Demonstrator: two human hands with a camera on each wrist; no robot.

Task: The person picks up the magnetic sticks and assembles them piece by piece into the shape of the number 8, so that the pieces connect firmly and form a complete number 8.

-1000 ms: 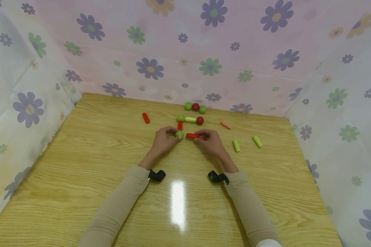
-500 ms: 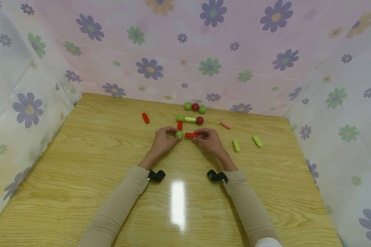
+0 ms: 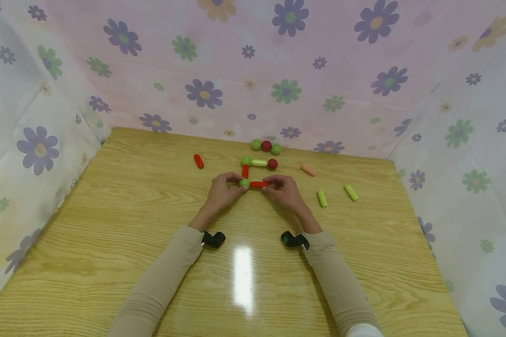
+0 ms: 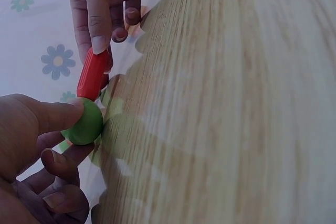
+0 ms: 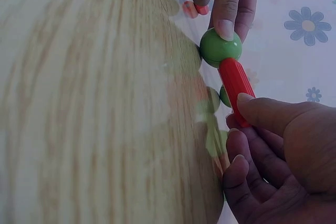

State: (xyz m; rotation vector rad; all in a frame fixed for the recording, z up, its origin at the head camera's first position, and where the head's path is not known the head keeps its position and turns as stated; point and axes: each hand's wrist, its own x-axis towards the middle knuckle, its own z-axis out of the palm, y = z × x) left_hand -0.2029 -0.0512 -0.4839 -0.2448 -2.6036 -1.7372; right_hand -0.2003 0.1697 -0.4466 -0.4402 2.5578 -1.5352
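My left hand pinches a green ball between thumb and fingers. In my right hand is a red stick, held near its right end, its other end touching the green ball. From that ball a second red stick runs back to another green ball, which a yellow-green stick links to a dark red ball.
Behind stand two green balls and a dark red ball in a row. A loose red stick lies left; an orange stick and two yellow-green sticks lie right. Floral cloth surrounds the wooden table.
My right hand has moved slightly left with the red stick, closing the gap to the green ball. My left hand has stayed in place on the ball.
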